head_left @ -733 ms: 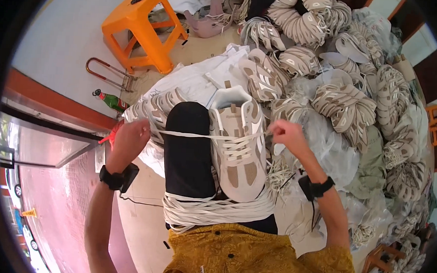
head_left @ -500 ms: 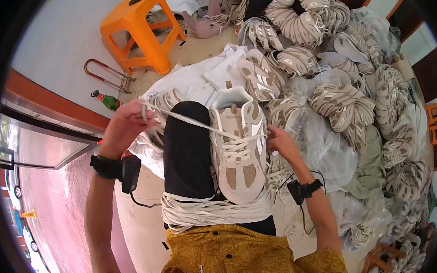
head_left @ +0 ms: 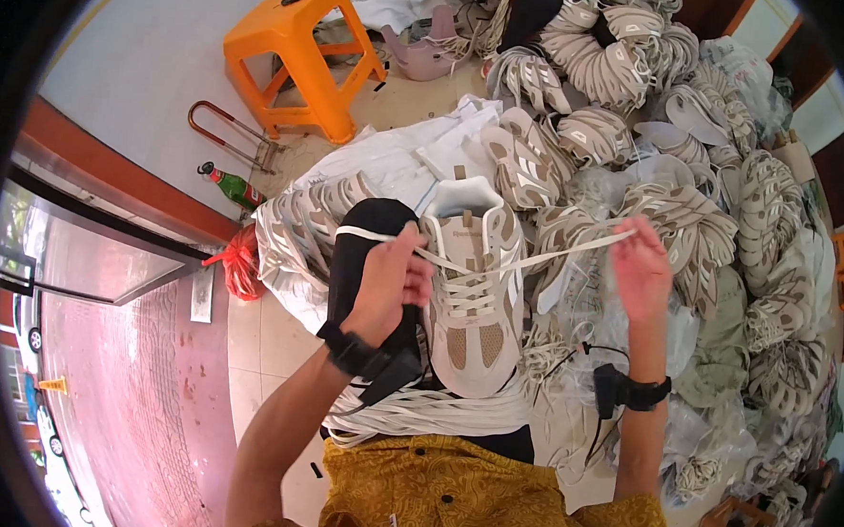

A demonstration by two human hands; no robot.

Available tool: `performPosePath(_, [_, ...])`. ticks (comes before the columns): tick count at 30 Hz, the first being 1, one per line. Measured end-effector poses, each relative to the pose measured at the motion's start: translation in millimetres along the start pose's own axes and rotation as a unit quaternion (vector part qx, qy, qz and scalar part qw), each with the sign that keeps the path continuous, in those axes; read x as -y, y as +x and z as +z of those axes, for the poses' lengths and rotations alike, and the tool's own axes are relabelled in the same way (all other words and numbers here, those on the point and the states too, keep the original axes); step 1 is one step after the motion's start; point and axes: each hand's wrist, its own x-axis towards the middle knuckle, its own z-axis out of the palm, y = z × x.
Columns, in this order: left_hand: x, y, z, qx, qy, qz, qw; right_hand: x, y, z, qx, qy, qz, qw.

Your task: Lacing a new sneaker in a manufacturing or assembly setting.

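Left hand [head_left: 390, 279]: swung in from out past the knee; now over the black-clad left knee [head_left: 348, 274], just beside the shoe.
Right hand [head_left: 643, 270]: shifted out from the shoe's side to well right of it, raised over the plastic and footwear pile.
Right grip: fingertips pinched on the lace [head_left: 571, 248]; strand runs fairly straight from hand to shoe.
Left grip: fingers curled, lace passing at thumb and index; cannot tell if it's clamped or just running by.
Lace, left side: was strung from the shoe out to the left hand; now lies across the top of the knee, then past the hand to the shoe.
Lace, right side: short span before, long span now.
Shoe [head_left: 474, 323]: beige and white, on the lap right of the left knee, toe toward the wearer, heel opening away. No clear shift on the lap.
Lacing: lower rows sit crossed over the tongue, both upper runs loose of any knot I can see. My read: part-laced, with slack now drawn out on the right. Top eyelets too small to check.
Lace bundle [head_left: 429, 407]: white strands lying across the lap below the toe, seemingly undisturbed.
Footwear pile [head_left: 696, 225]: beige pieces, right and ahead; neither hand visibly holding any.
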Motion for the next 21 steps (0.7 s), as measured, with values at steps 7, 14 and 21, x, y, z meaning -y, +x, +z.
performPosePath(7, [-37, -4, -70, -0.069, -0.071, 0.151, 0.983, 96, 13, -70, 0.013, 0.038, -0.065, 0.997])
performPosePath(14, [-102, -28, -291, -0.055, -0.260, 0.266, 0.927, 251, -11, -226, -0.100, -0.110, -0.135, 0.980])
performPosePath(21, [-179, -74, -506, -0.123, 0.121, 0.338, 0.925, 387, -106, -320, -0.261, -0.188, -0.178, 0.930])
